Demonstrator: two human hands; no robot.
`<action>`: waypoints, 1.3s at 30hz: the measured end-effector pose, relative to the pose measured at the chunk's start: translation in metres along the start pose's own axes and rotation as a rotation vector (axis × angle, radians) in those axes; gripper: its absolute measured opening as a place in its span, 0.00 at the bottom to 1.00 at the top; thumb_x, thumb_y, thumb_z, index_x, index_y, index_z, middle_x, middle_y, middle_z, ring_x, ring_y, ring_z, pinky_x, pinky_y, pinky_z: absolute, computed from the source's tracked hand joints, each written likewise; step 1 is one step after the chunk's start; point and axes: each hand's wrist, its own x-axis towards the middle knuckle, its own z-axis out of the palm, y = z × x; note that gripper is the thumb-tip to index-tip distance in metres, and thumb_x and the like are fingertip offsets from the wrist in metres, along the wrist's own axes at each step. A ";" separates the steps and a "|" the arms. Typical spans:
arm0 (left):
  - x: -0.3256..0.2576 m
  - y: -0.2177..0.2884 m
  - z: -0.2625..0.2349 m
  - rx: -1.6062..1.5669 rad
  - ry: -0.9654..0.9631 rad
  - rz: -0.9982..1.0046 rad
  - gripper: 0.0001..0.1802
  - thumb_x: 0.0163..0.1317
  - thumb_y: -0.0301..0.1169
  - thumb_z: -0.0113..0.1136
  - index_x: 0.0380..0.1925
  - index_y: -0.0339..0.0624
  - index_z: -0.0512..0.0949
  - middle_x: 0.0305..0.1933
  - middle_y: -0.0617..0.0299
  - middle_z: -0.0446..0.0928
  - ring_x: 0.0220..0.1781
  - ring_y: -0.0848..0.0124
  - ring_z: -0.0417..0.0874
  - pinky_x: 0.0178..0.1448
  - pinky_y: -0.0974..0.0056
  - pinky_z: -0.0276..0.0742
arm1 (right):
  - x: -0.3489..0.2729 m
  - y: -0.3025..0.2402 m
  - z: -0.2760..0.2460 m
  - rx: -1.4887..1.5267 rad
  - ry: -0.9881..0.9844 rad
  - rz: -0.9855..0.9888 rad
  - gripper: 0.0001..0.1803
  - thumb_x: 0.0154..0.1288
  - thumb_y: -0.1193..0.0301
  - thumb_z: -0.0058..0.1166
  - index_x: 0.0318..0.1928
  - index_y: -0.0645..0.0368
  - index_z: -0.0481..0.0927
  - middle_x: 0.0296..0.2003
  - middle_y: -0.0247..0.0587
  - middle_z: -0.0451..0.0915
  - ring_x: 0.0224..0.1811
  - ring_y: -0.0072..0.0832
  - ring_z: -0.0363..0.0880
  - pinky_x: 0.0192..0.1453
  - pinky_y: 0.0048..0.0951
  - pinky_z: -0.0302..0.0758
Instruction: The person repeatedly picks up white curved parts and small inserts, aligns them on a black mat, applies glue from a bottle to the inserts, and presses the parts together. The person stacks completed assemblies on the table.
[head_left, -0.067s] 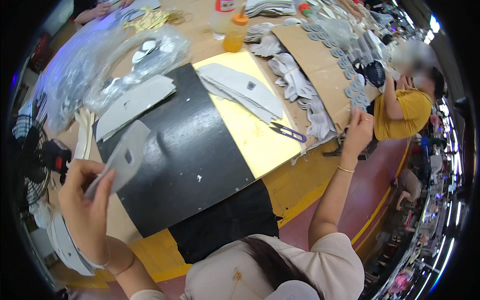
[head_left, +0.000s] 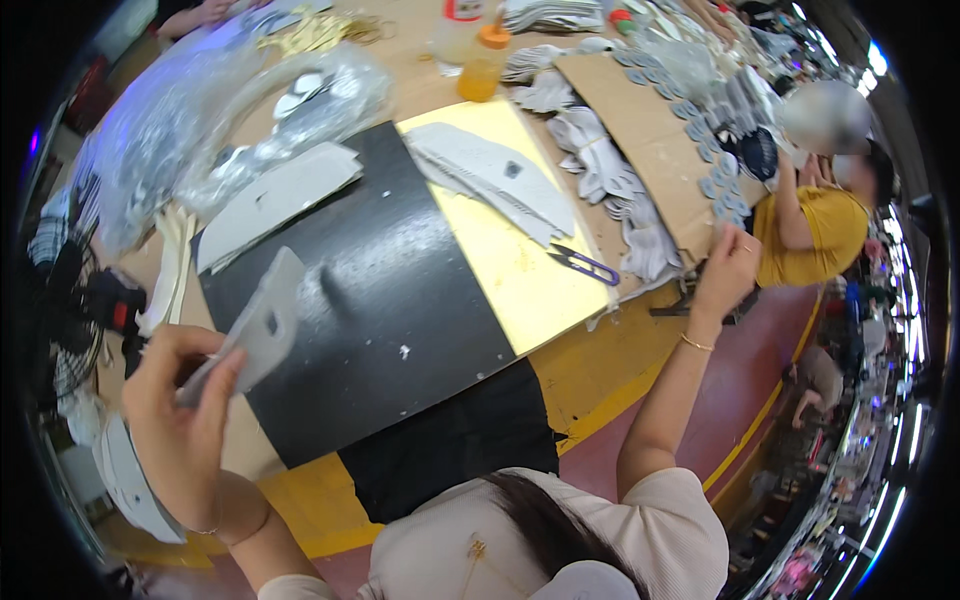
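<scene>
The left hand (head_left: 180, 400) holds a pale grey cut piece (head_left: 258, 325) raised just off the left edge of the black mat (head_left: 370, 300), fingers and thumb pinched on its lower end. The right hand (head_left: 728, 268) reaches well right of the mat to the edge of a brown cardboard sheet (head_left: 640, 130); its fingers curl there, and I cannot tell whether they grip anything. Purple-handled snips (head_left: 585, 265) lie on the yellow sheet (head_left: 510, 250) beside the mat. To my eye, a grip low on the piece keeps it flat and uncreased.
</scene>
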 end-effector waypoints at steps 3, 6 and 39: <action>-0.015 0.023 0.001 0.155 -0.156 0.284 0.09 0.50 0.21 0.71 0.32 0.36 0.81 0.29 0.60 0.81 0.30 0.72 0.81 0.38 0.70 0.74 | 0.005 -0.032 -0.023 0.189 0.093 0.104 0.09 0.72 0.70 0.58 0.36 0.64 0.81 0.33 0.44 0.79 0.36 0.39 0.79 0.44 0.37 0.76; -0.026 0.021 0.001 -0.054 -0.416 0.496 0.07 0.49 0.25 0.67 0.31 0.42 0.84 0.32 0.60 0.85 0.28 0.65 0.87 0.29 0.67 0.78 | -0.014 -0.099 -0.027 0.526 -0.040 -0.053 0.05 0.67 0.75 0.63 0.36 0.64 0.82 0.31 0.42 0.80 0.35 0.39 0.79 0.43 0.38 0.76; -0.081 -0.052 0.086 -1.067 -0.359 -0.641 0.08 0.63 0.27 0.69 0.35 0.40 0.76 0.67 0.48 0.74 0.55 0.71 0.81 0.56 0.67 0.79 | -0.084 -0.207 -0.076 1.205 -1.797 0.021 0.09 0.64 0.77 0.66 0.44 0.66 0.86 0.31 0.38 0.81 0.31 0.21 0.83 0.31 0.21 0.79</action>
